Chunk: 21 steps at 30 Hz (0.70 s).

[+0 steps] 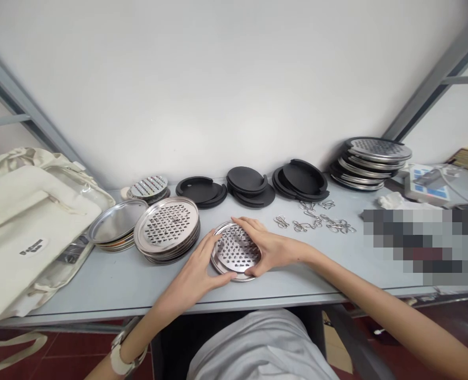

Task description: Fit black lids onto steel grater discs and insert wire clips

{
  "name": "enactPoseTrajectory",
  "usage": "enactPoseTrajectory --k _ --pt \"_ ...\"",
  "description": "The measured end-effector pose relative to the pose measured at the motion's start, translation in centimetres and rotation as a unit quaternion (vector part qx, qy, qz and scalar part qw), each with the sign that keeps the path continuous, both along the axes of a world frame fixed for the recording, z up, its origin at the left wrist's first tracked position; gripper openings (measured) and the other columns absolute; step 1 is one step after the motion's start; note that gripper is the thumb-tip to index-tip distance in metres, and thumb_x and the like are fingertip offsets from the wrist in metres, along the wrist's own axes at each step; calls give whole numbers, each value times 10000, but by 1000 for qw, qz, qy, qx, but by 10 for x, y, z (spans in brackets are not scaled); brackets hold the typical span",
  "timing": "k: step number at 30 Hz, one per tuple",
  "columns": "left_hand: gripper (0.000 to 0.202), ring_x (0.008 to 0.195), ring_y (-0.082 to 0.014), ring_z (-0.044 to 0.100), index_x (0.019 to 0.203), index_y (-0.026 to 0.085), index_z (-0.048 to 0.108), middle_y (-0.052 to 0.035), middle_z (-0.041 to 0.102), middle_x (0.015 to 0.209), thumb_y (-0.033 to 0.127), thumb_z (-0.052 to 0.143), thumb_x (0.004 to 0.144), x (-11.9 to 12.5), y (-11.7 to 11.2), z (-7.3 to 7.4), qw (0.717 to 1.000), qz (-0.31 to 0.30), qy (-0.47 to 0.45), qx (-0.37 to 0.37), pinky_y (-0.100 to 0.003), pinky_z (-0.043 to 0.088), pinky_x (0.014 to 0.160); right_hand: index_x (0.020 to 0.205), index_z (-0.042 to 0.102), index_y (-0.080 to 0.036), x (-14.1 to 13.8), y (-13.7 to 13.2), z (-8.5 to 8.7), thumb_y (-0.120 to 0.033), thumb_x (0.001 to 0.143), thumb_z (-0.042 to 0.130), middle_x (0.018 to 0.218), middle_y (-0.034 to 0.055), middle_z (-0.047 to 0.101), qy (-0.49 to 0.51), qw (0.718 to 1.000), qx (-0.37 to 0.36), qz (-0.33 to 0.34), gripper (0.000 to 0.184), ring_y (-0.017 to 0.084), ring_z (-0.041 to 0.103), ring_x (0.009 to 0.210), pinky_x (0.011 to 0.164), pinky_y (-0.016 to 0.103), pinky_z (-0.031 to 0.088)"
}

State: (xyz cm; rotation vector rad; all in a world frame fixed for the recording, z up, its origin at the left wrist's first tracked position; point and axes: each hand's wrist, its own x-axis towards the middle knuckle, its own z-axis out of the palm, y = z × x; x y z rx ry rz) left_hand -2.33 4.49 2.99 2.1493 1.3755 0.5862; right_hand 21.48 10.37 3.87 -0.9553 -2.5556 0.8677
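In front of me on the table lies a round metal grater plate [238,248] with rows of raised holes, set on a wider shiny rim. My left hand [204,264] curves round its left side, thumb at the near edge and fingers along the left rim. From the right, my right hand [271,245] spans it, fingertips on the far edge and thumb on the near edge. To the left stands a stack of similar grater plates [167,224], with a stack of smooth metal discs [118,220] beside it. Bent wire pieces [316,219] lie scattered beyond my right hand.
Black round holders [201,191] line the wall. A tall mixed stack of plates and black holders [372,163] stands back right. A cream bag [36,227] covers the left end. A device [427,184] and a blurred-out patch [423,243] are on the right.
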Motion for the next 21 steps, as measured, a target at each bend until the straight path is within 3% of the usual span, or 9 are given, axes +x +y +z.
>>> enactPoseTrajectory --k 5,12,16,21 --pt "920 1410 -272 235 1419 259 311 -80 249 1533 562 760 675 1 1 0 1000 9 -7 0 -411 267 1139 1515 30 -200 -2 -2 1 -315 587 786 1474 153 188 16 1000 -12 -9 1203 331 170 1370 1121 473 227" --pt "690 1398 -276 270 1315 380 497 5 257 1534 525 764 695 2 -2 8 1000 -5 -18 -13 -404 288 1129 1468 190 -315 -2 -2 9 -295 632 777 1382 86 275 33 998 -57 -4 1022 302 266 1319 1077 451 317" --pt "720 1416 -280 216 1368 396 444 8 209 1555 503 749 725 2 -3 7 999 -12 -21 -24 -421 267 1137 1427 288 -329 -2 -2 13 -330 639 784 1393 77 248 11 998 -68 3 931 322 201 1353 1104 464 274" --pt "486 1428 -285 141 1287 365 558 8 163 1565 437 677 821 -7 -1 7 997 -79 -1 -8 -452 225 1144 1388 349 -341 -2 -2 14 -343 644 779 1389 71 250 -4 998 -62 -2 859 329 179 1368 1115 477 255"
